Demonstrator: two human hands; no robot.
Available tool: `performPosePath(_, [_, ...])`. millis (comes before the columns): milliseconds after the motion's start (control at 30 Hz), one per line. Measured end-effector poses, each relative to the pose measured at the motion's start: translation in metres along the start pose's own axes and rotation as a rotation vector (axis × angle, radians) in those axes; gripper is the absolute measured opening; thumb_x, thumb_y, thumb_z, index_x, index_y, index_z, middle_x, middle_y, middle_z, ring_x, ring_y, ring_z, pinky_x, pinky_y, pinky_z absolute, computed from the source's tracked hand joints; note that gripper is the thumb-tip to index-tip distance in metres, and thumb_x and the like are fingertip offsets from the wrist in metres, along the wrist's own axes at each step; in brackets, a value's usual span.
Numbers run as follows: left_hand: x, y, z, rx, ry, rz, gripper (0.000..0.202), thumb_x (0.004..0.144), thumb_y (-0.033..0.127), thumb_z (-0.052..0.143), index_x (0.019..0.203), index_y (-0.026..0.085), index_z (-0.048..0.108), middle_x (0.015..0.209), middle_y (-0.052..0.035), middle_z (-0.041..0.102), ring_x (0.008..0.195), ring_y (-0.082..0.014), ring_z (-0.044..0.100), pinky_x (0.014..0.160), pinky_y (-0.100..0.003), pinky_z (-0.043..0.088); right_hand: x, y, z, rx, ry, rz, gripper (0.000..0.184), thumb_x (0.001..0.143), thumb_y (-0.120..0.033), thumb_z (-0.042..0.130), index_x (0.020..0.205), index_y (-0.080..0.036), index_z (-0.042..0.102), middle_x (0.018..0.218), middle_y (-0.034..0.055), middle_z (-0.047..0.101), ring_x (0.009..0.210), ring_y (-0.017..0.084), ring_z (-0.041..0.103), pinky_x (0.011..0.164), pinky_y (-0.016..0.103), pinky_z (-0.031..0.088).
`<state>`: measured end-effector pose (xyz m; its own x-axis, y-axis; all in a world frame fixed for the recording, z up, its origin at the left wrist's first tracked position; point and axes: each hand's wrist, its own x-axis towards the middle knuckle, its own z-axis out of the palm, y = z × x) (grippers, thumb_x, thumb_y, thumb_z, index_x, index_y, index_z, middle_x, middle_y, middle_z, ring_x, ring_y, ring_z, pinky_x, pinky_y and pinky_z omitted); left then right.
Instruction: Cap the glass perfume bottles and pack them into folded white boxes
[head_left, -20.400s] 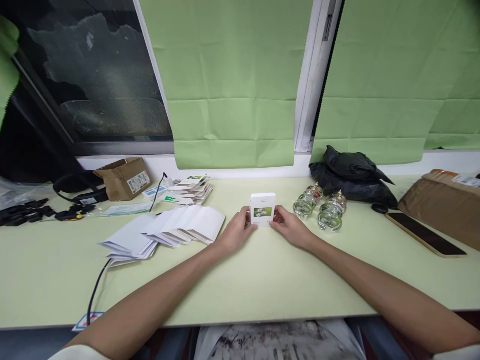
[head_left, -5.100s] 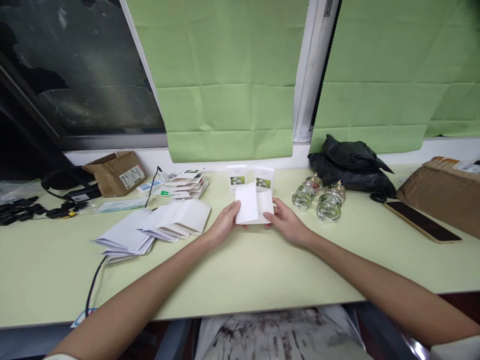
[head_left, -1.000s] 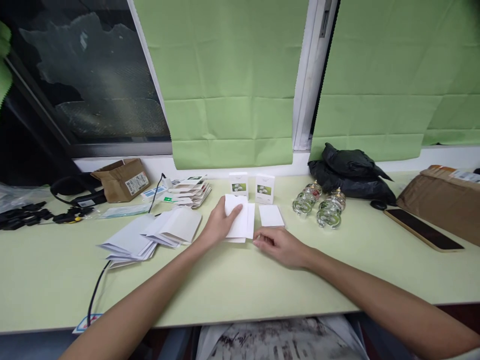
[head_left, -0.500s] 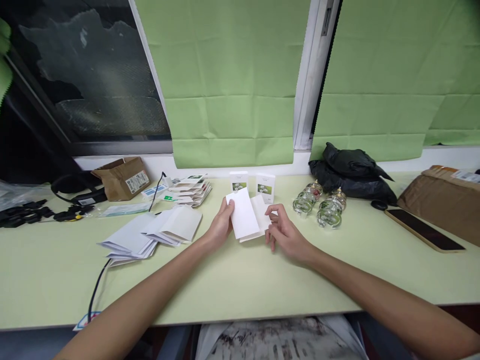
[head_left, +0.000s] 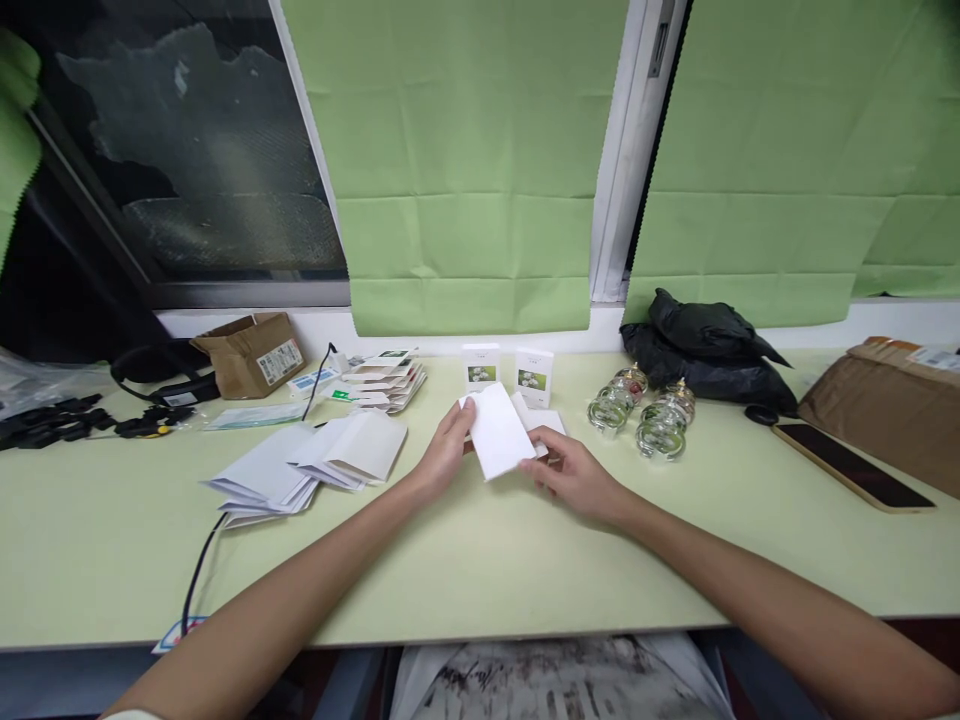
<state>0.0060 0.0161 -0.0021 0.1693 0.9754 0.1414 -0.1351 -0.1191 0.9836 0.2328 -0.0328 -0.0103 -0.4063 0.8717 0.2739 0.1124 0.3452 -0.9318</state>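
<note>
A partly unfolded white paper box [head_left: 501,432] is held up over the table, its blank side facing me. My left hand [head_left: 444,452] grips its left edge, thumb in front and the other fingers behind. At the lower right, my right hand [head_left: 571,474] pinches the box, its thumb and fingers closed at the edge. White flaps [head_left: 551,421] stick out behind the front panel on the right. Just beyond stand two small upright white boxes, a left one [head_left: 481,364] and a right one [head_left: 535,377], with a flower picture on each.
Flat folded white papers [head_left: 270,466] lie left of my hands, with a printed stack [head_left: 386,383] behind them. To the right are clear ornate bottles [head_left: 661,428], black plastic bags [head_left: 701,355], a phone [head_left: 851,468] and a brown parcel [head_left: 885,400]. An open cardboard box [head_left: 247,357] sits at back left.
My right hand's fingers have closed on the box's lower right edge. The front panel has shifted slightly right, and a white flap now sticks out further right behind it.
</note>
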Motion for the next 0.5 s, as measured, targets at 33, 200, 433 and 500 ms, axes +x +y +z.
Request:
performPosePath(33, [0.0003,0.0001,-0.0006,0.002,-0.019,0.015,0.053,0.094,0.069,0.059,0.118,0.022,0.062,0.119,-0.0083,0.068,0.105,-0.024,0.067,0.08,-0.032,0.056,0.001,0.0016,-0.0007,0.04,0.012,0.032,0.038,0.094,-0.055,0.068,0.116,-0.024,0.066,0.084,0.0004,0.062,0.064,0.013,0.057,0.051,0.024,0.05])
performPosePath(200, [-0.0017,0.0022,0.0009,0.057,-0.065,0.05,0.052,0.091,0.063,0.067,0.126,0.026,0.057,0.109,-0.0049,0.064,0.088,-0.0183,0.065,0.062,-0.026,0.054,0.0066,0.0087,-0.0061,0.17,0.073,0.048,0.05,0.092,-0.059,0.07,0.126,-0.023,0.064,0.075,-0.0011,0.061,0.062,0.014,0.06,0.048,0.023,0.053])
performPosePath(433, [-0.0025,0.002,0.002,0.089,-0.038,0.052,0.048,0.09,0.058,0.071,0.121,0.023,0.058,0.097,-0.0027,0.062,0.077,-0.0152,0.062,0.059,-0.025,0.052,0.0084,0.0105,-0.0082,0.186,0.058,0.034,0.044,0.091,-0.056,0.073,0.12,-0.024,0.069,0.084,0.0011,0.063,0.065,0.014,0.062,0.047,0.023,0.053])
performPosePath(500, [-0.0012,0.0026,0.0009,0.039,-0.056,0.039,0.048,0.091,0.057,0.07,0.123,0.025,0.056,0.096,-0.0026,0.063,0.079,-0.0166,0.063,0.061,-0.026,0.053,0.0081,0.0099,-0.008,0.175,0.045,0.038,0.043,0.09,-0.055,0.075,0.118,-0.023,0.07,0.082,0.0006,0.063,0.065,0.014,0.061,0.047,0.022,0.052])
